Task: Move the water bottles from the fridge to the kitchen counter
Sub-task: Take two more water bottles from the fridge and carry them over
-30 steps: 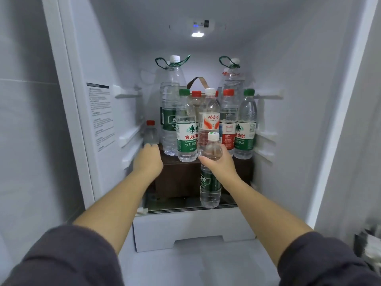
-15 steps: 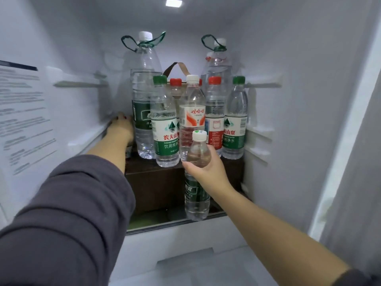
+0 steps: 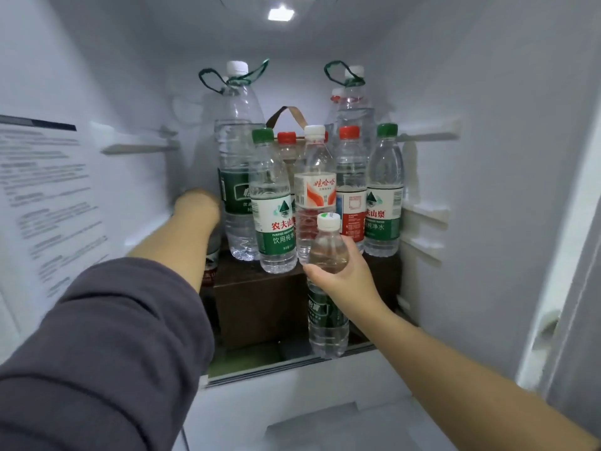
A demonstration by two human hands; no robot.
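**Inspector:** Right hand?

**Assistant:** The right hand [image 3: 346, 276] grips the small white-capped bottle [image 3: 327, 247] at its shoulder. The thumb and fingers are curled round it from the right. The bottle is upright inside the fridge [image 3: 487, 190], in front of the brown box [image 3: 260, 307]. Its base is low over the front edge of the glass shelf [image 3: 253, 361]. I cannot tell whether it touches the shelf.

**Inspector:** Left hand?

**Assistant:** The left hand [image 3: 199, 206] is deep at the left side, just beside the large strap-handled bottle [image 3: 239, 151]. It is blurred and its fingers are hidden behind the wrist, so I cannot tell whether they are spread, closed or holding anything. A red-labelled bottle [image 3: 210, 271] shows partly beneath that forearm, beside the box.

**Inspector:** Other stock?

**Assistant:** The rest stands on top of the box, all upright.
- **Front row, left to right:** a green-capped bottle [image 3: 272, 209], a white-capped bottle with an orange label [image 3: 314, 187], a red-capped bottle [image 3: 350, 190] and a second green-capped bottle [image 3: 385, 196]. These are close together, some touching.
- **Behind:** another red cap [image 3: 287, 138] shows between the first two. A second large bottle with a green strap [image 3: 353, 102] is at the right rear, and a brown loop handle [image 3: 286, 112] shows between the two large ones.

**Inspector:** Fixtures?

**Assistant:** The ceiling light [image 3: 281, 14] is lit. There is a printed notice [image 3: 42, 190] on the left wall.
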